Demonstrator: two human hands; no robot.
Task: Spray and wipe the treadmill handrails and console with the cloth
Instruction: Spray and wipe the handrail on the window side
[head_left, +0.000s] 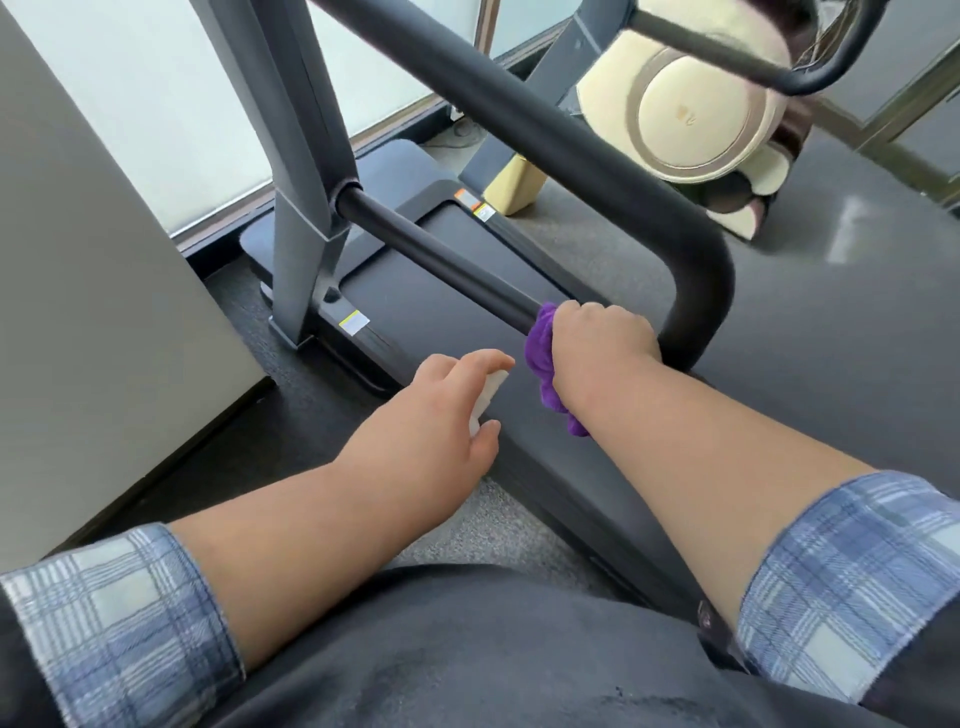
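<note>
Purple cloth (543, 353), soft and easily bunched, sits wrapped round the lower handrail (441, 260) under our closed right hand (602, 348). Our left hand (452, 410) grips a small, seemingly light white bottle (488, 397) nearby.

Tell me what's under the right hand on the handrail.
A purple cloth is bunched between the right hand and the black handrail, its loose end hanging below the wrist. The stretch of rail beneath the cloth is covered, so its state can't be seen.
</note>
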